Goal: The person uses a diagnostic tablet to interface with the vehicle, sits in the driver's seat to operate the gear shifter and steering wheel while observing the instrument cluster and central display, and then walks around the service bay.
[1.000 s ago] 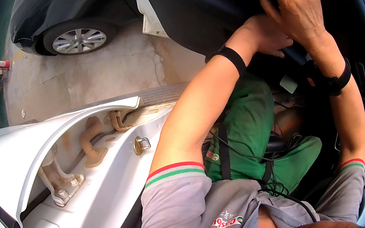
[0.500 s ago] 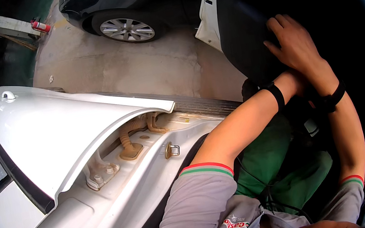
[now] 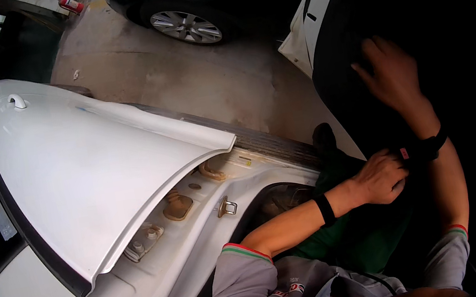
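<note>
My left hand is over my lap, its fingers curled in, close beside the wristband on my right arm. Whatever those fingers may hold is hidden. My right hand reaches farther out with thumb and fingers apart, in front of the dark inner panel of an open white door. I cannot tell whether it touches that panel. The black wristband on my right arm has a small red patch at its left. Another black band circles my left wrist.
At the left stands another white car door, ajar, with hinges showing behind its edge. A metal door striker juts from the white pillar. Beyond are a dark car's wheel, the concrete floor and a red fire extinguisher.
My left hand has come nearer, out from behind my right wrist, and now shows with curled fingers. My right hand stays stretched out at the dark panel. The view has shifted.
</note>
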`<state>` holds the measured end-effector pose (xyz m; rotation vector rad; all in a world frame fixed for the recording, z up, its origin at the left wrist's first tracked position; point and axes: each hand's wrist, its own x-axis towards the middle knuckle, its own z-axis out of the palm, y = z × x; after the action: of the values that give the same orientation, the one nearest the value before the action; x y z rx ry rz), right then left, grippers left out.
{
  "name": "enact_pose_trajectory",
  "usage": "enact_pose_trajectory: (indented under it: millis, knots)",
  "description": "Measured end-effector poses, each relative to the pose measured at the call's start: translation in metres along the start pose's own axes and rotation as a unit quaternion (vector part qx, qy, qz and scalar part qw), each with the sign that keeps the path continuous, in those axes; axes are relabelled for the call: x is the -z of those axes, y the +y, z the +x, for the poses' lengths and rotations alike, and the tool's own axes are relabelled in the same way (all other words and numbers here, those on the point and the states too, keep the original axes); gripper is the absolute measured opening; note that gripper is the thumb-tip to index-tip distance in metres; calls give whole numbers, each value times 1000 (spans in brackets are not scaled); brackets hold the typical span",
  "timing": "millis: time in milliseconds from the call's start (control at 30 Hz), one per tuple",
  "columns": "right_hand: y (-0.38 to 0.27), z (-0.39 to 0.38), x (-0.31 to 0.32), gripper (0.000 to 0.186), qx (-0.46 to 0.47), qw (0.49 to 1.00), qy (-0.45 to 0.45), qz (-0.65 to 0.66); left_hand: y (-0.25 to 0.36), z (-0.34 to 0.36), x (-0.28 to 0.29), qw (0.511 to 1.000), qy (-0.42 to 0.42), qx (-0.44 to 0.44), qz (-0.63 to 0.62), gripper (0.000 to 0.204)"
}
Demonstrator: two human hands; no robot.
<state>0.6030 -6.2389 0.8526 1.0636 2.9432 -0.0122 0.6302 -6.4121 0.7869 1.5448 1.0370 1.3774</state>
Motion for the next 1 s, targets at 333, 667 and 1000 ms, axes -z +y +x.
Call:
enact_pose_trajectory:
  millis: [333,667,1000]
  knots:
    - [17,14,-24,18,25,999,14,28,-10,10,29,961,-12,215,-176,26]
    - [-33,74,-21,14,44,993,29,102,-33,-5,63,941,67,276,-184,16]
    - [-73,153,-53,16,103,986,44,120,-36,-50,146,871,326,320,-181,17]
